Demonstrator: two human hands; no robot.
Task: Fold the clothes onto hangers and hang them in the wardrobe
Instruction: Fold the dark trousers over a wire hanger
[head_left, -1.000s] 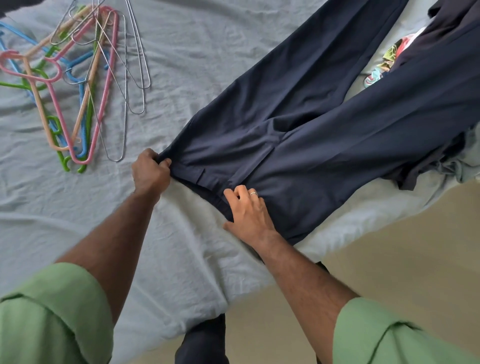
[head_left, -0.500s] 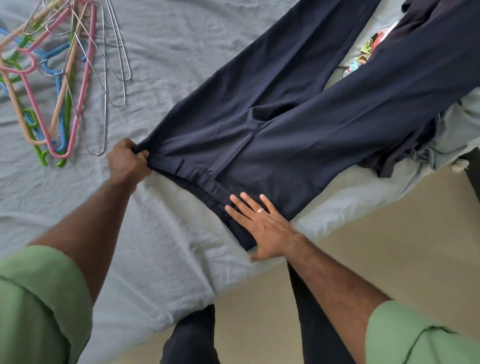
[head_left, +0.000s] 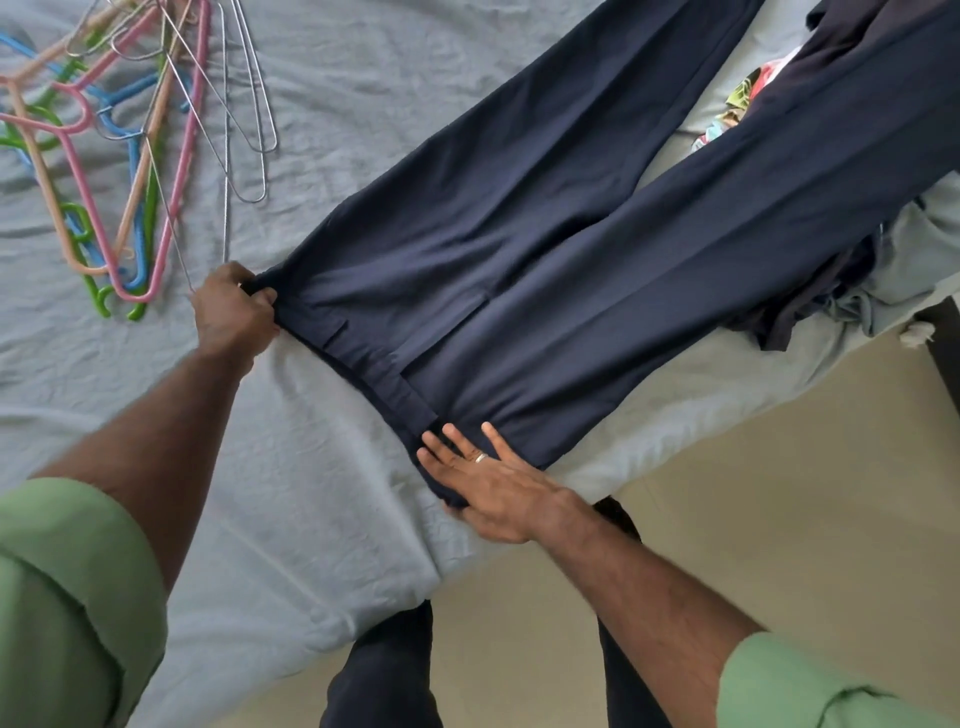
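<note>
Several hangers left of trousers | clothes pile beyond

soft even daylight; faint shadows; wide-angle bending at edges; slight blur throughout

no writing, label, brand, number or sign can be read anywhere in the head view.
</note>
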